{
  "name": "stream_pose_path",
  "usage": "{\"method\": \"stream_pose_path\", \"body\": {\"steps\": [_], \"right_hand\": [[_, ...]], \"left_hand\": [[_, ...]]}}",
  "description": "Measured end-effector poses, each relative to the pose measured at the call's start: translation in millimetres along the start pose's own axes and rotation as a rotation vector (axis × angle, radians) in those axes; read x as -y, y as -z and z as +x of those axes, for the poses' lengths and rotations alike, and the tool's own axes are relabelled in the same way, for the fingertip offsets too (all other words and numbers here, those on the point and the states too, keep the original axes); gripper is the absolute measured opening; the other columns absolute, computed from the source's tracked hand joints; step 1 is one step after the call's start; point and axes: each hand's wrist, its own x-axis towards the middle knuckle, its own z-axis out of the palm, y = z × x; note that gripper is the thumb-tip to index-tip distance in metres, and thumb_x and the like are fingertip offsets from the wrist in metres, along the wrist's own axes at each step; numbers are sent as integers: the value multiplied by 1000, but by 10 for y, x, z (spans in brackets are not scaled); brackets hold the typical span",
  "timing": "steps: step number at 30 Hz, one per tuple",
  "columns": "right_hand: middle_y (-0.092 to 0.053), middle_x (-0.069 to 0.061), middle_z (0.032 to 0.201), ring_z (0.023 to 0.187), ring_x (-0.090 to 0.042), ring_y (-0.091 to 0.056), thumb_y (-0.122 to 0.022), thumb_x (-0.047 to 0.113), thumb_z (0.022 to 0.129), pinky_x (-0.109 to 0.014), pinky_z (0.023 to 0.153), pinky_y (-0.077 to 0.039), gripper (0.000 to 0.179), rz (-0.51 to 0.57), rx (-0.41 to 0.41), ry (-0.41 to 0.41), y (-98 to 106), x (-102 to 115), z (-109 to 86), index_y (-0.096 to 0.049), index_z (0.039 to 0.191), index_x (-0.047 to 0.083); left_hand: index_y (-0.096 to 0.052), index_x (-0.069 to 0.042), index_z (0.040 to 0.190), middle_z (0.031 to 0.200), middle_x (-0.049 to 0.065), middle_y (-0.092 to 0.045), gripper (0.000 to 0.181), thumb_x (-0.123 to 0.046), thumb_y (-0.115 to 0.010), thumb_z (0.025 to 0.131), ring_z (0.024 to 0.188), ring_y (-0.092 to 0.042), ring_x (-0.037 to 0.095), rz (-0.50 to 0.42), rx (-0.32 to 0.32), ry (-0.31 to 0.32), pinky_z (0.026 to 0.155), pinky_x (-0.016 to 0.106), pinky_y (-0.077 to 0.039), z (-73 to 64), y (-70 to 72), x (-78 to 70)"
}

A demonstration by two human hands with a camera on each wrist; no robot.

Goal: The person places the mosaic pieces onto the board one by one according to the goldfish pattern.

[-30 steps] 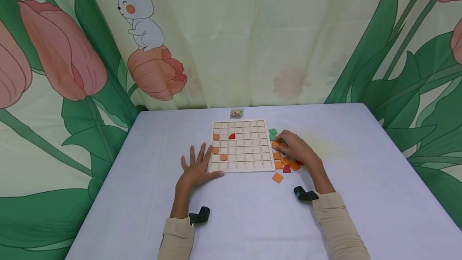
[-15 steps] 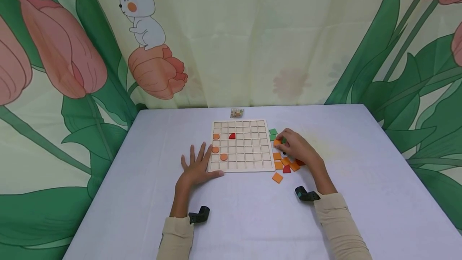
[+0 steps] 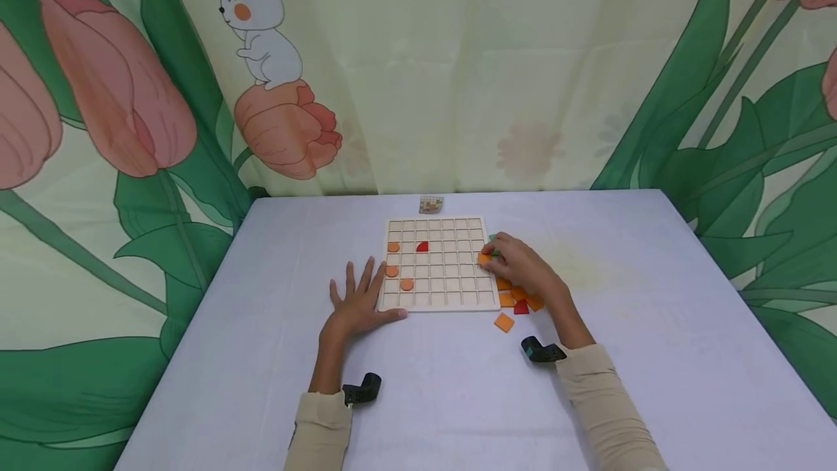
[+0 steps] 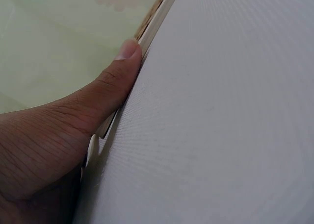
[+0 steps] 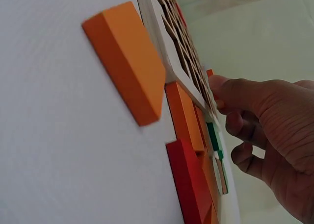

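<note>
A pale wooden grid board lies on the table. Three round orange pieces and a red rounded-corner piece sit in its cells. My left hand spreads its fingers at the board's near left corner; in the left wrist view its thumb lies along the board's edge. Between thumb and fingers my right hand pinches an orange square tile over the board's right edge. The right wrist view shows only a sliver of that tile past the thumb.
Loose orange tiles and a red tile lie right of the board, partly under my right hand. One orange tile lies nearer me. Green pieces are beside the board. A small patterned packet lies behind it.
My right hand has picked up an orange tile from the loose pieces and moved left with it to the board's right edge. My left hand stays in place.
</note>
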Motion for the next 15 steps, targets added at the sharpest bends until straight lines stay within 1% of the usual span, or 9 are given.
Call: {"method": "stream_pose_path", "body": {"steps": [3, 5, 9, 12, 15], "right_hand": [[-59, -8, 106, 85, -21, -53, -71, 19, 91, -33, 76, -49, 25, -4, -5, 31, -54, 33, 35, -67, 110, 2], [-59, -8, 108, 85, -20, -53, -72, 20, 91, -31, 77, -49, 26, -18, -6, 56, -90, 55, 64, -67, 109, 2], [-59, -8, 107, 78, -17, -50, -72, 20, 90, -30, 71, -47, 26, -10, -8, 85, -155, 108, 132, -67, 109, 3], [-59, -8, 108, 72, -15, -48, -71, 20, 91, -29, 67, -45, 26, -3, -8, 91, -194, 145, 177, -67, 109, 3], [-58, -7, 108, 69, -14, -47, -70, 21, 92, -28, 66, -43, 26, -15, -2, 86, -232, 182, 210, -66, 111, 4]], "left_hand": [[-9, -23, 159, 165, 7, 4, 111, -71, -65, 77, 145, 20, 40, 10, 7, 0, 106, 70, 10, 0, -3, -4], [-7, -23, 159, 165, 6, 5, 111, -71, -65, 77, 145, 21, 39, 22, 13, 5, 106, 70, 11, 1, 3, -6], [-7, -24, 159, 165, 5, 5, 110, -70, -66, 78, 145, 21, 39, 27, 20, 16, 106, 69, 12, 0, 25, -9], [-7, -24, 159, 165, 5, 5, 110, -70, -66, 78, 145, 22, 38, 26, 20, 18, 106, 69, 12, 3, 26, -6], [-6, -25, 159, 164, 5, 6, 110, -71, -65, 77, 145, 22, 38, 29, 23, 19, 106, 69, 12, 12, 7, -5]]}}
